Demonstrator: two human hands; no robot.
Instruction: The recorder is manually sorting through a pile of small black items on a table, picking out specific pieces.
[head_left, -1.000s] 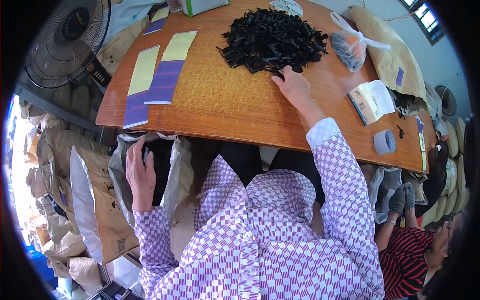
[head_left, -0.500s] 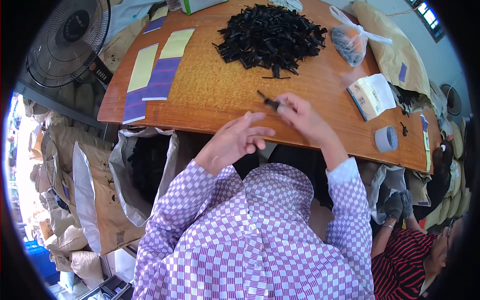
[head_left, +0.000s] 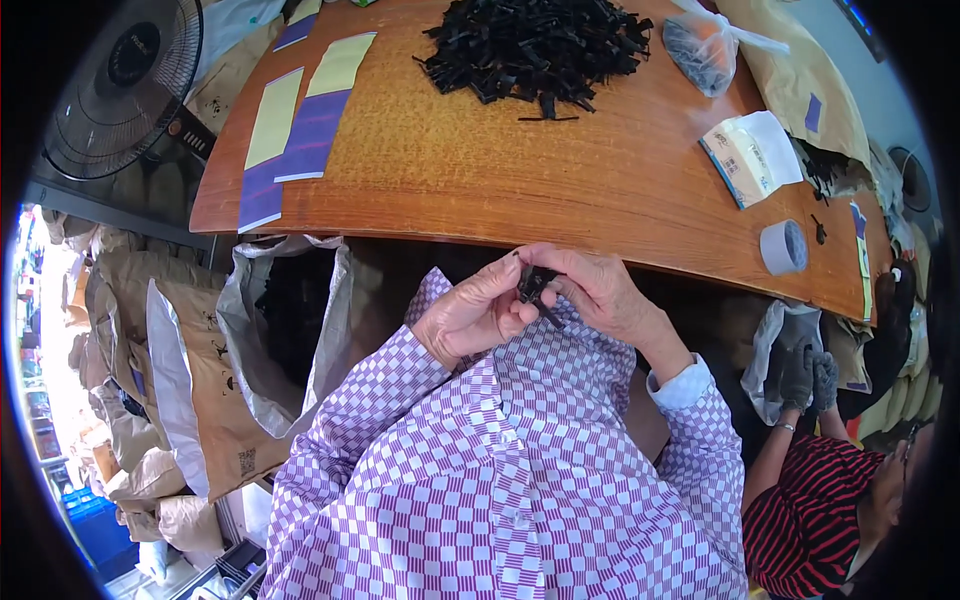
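Observation:
Between my two hands, just off the table's near edge, is a small black plastic part [head_left: 537, 284] with thin arms. My left hand [head_left: 478, 308] pinches it from the left with thumb and fingers. From the right, my right hand [head_left: 598, 290] closes its fingers on the same part. Its exact kind I cannot make out, since fingertips cover some of it. A large heap of similar black plastic parts [head_left: 540, 50] lies at the far side of the wooden table [head_left: 430, 190].
Purple and yellow label strips [head_left: 318, 110] lie at the left. To the right are a tissue pack [head_left: 750, 160], a tape roll [head_left: 783, 247] and a tied plastic bag [head_left: 700, 55]. An open sack [head_left: 285, 340] stands below the table. A co-worker's gloved hands [head_left: 808, 378] are at right.
My right hand has brought the black part back from over the table toward my body. My left hand, its fingers loose before, now grips the part too. The view has tilted slightly downward.

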